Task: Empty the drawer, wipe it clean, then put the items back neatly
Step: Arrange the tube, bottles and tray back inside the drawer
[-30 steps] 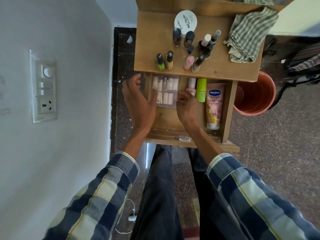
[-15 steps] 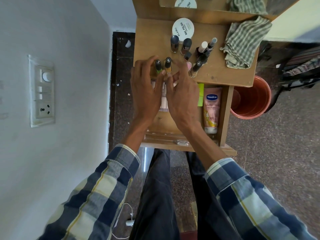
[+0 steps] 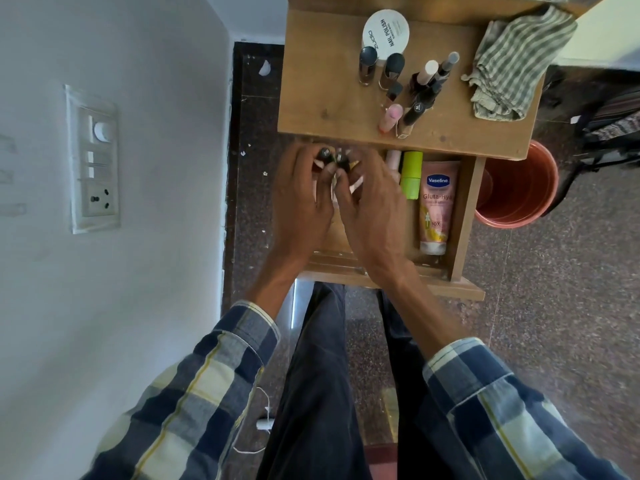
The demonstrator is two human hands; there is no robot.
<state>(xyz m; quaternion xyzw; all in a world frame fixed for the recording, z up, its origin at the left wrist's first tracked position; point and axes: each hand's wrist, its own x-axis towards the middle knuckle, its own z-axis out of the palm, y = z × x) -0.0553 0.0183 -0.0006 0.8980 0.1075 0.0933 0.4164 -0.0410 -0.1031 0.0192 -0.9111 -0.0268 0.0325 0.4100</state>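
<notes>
Head view, looking down. Both hands were over the open drawer (image 3: 460, 216), just below the front edge of the desk (image 3: 322, 98). The left hand (image 3: 301, 199) had its fingers curled around a small black-capped bottle (image 3: 324, 154), and the right hand (image 3: 370, 202) had its fingers curled around a second black-capped bottle (image 3: 343, 160); the two bottles stood touching, cap to cap, between the fingertips of both hands. A trace of yellow showed beside the right hand's bottle; the bodies of both bottles were mostly hidden by the fingers. Pale shapes of the nail set (image 3: 356, 183) showed through the gaps beneath the fingers, lying in the drawer.

To the right of the right hand's fingers, inside the drawer, lay a pale pink tube (image 3: 393, 161), a lime-green bottle (image 3: 411, 174) and, furthest right, a Vaseline tube (image 3: 435, 209), side by side and lengthwise.

Beyond the fingers, on the desk, stood a white round nail-polish tin (image 3: 386, 31), two dark-capped bottles (image 3: 367, 65), a pink-capped bottle (image 3: 390, 117) and a cluster of slim dark tubes (image 3: 426, 91). A green checked cloth (image 3: 516, 64) lay crumpled at the desk's far right. An orange bucket (image 3: 519, 188) stood on the floor right of the drawer.
</notes>
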